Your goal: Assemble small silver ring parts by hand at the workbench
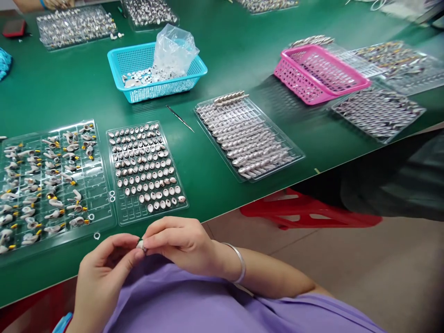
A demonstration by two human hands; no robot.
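Close to my body at the table's front edge, my left hand (106, 270) and my right hand (185, 245) meet. Thumb and fingers of both pinch one small white earbud part (141, 245), mostly covered by the fingertips. Just beyond lies a clear tray (126, 213) with rows of small oval white earbud shells (149, 175); some slots at its near left hold nothing. To the left, another clear tray (100, 182) carries white earbud stems with yellow tips (53, 202). Small white rings (96, 236) lie by these trays.
A tweezers-like metal tool (179, 118) lies beyond the shell tray. A blue basket (163, 89) holds white pieces and a plastic bag (175, 48). Rightward are a tray of stacked white parts (249, 134) and a pink basket (321, 76). A red stool (308, 212) stands below the edge.
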